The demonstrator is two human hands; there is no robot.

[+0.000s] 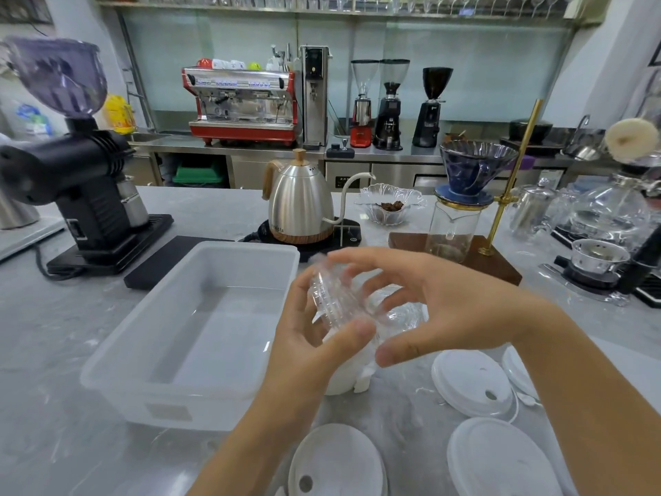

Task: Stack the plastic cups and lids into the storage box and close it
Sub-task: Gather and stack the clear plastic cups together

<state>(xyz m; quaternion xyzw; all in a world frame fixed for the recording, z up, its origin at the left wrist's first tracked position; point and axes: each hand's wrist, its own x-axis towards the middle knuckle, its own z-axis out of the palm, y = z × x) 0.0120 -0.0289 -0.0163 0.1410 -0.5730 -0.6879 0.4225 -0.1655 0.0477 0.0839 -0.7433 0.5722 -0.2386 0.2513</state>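
Observation:
A translucent white storage box [118,363] stands open and empty on the grey counter, left of centre. Just right of its rim, above the counter, my left hand [307,349] and my right hand [440,309] together hold a stack of clear plastic cups [339,302], lying sideways between the fingers. Several white lids lie flat on the counter near me: one [472,383] to the right, one [336,460] at the bottom centre, one [500,460] at the bottom right. A white object [343,383] under my hands is mostly hidden.
Behind the box stand a black grinder [82,195], a black scale [168,259] and a steel gooseneck kettle [300,205]. A glass bowl [390,205], a pour-over stand with blue dripper [475,180] and glass brewers [601,223] fill the right side.

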